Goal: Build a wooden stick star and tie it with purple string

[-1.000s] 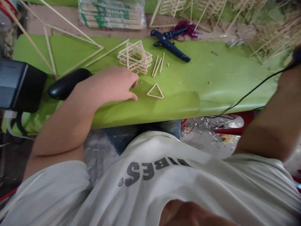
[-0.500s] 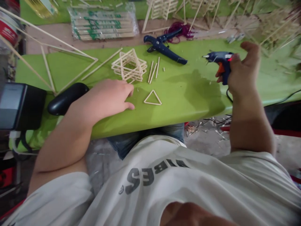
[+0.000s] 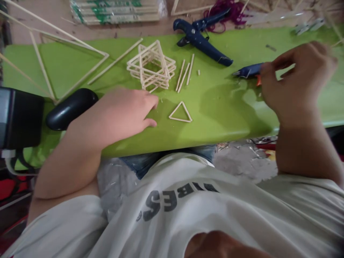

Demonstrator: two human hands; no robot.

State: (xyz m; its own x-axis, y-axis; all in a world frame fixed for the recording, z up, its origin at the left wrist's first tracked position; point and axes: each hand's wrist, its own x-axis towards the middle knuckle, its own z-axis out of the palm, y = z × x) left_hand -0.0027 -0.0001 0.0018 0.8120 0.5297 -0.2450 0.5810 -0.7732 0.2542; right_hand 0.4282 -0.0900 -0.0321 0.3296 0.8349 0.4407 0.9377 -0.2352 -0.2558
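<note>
My left hand (image 3: 118, 114) rests on the green table with thumb and forefinger apart, holding nothing. Just beyond its fingers stands a star-shaped stack of thin wooden sticks (image 3: 152, 68). A small stick triangle (image 3: 181, 120) lies flat to the right of that hand. Three short loose sticks (image 3: 183, 75) and a tiny stick piece (image 3: 199, 72) lie beyond the triangle. My right hand (image 3: 298, 79) has its thumb and forefinger closed at the rear of a blue glue gun (image 3: 247, 71), low over the table. The gun's nozzle points left; its handle is mostly hidden.
A blue cutter tool (image 3: 202, 41) lies behind the loose sticks, near purple string (image 3: 236, 12). Bagged sticks (image 3: 118, 12) lie at the back. On the left are a large stick frame (image 3: 41, 66), a long stick (image 3: 115, 61), a black rounded object (image 3: 71, 109) and a dark box (image 3: 23, 118).
The view has shifted closer to the table. My right hand has turned over, from around the glue gun's handle to its rear end, and the gun sits lower. My left hand stays in place.
</note>
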